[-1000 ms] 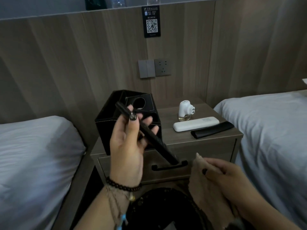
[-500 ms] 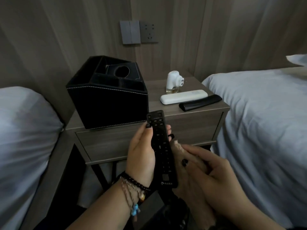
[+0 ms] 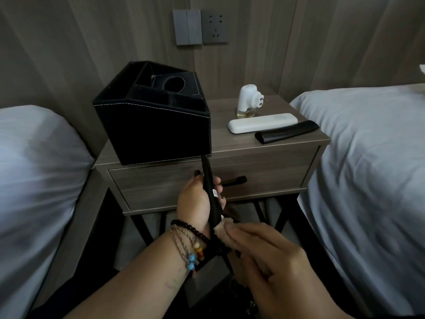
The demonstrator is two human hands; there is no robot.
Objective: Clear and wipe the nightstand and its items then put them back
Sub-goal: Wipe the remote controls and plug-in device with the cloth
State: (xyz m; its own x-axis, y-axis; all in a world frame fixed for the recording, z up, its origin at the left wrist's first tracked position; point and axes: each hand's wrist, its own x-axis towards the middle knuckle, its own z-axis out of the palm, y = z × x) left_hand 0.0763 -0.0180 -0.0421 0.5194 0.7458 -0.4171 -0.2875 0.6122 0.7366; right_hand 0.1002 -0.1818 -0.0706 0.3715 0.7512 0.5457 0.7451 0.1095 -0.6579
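The left hand (image 3: 195, 201) is closed around a slim black plastic remote (image 3: 210, 187), holding it edge-on so that only its narrow side shows, the top end just reaching the front edge of the desk (image 3: 276, 148). Beaded and braided bracelets (image 3: 188, 242) circle that wrist. The right hand (image 3: 264, 254) presses a fuzzy beige cloth (image 3: 222, 227) against the lower end of the remote, fingers together and pinching the cloth.

On the wood-grain desk stands a black leather-look box (image 3: 151, 125) with white stitching, angular walls and a round opening on top. To its right stands a white plug-in bottle (image 3: 248, 100) with yellowish liquid; just in front of it lies a long, rounded white remote (image 3: 262, 123), and beside that a glossy black remote (image 3: 287, 134) near the right edge. A dark bar handle (image 3: 234, 180) sits on the drawer. Beds with smooth white sheets (image 3: 368, 157) flank the desk.
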